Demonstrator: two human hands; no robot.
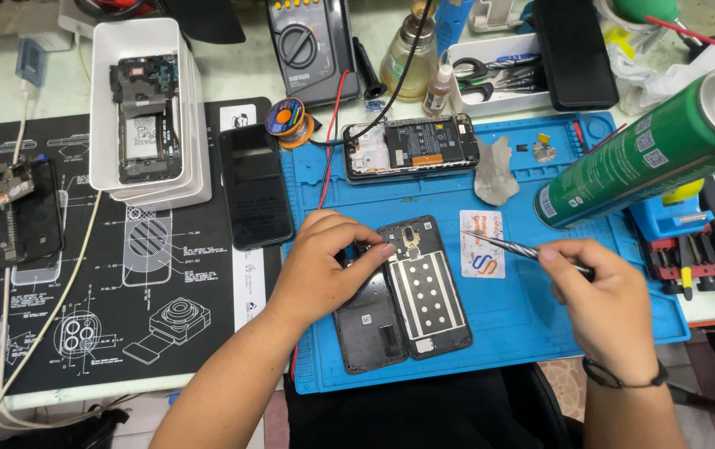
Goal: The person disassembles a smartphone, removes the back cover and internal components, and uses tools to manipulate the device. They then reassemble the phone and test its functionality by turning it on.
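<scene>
My left hand (pixel 324 266) rests on an opened black phone (pixel 424 291) that lies on the blue work mat (pixel 507 316), fingertips pressing near its top by the camera area. A separate dark panel (pixel 367 328) lies partly under the phone at its left. My right hand (pixel 603 299) grips metal tweezers (pixel 507 247), their tip pointing left, just right of the phone's top edge and over a small white card (pixel 484 258).
Another opened phone (pixel 411 148) lies at the mat's back. A green spray can (pixel 657 145) juts in from the right. A white tray (pixel 148 108) holds a phone frame on the black mat (pixel 124 274), beside a dark phone (pixel 255 187), solder spool (pixel 289 120) and multimeter (pixel 311 46).
</scene>
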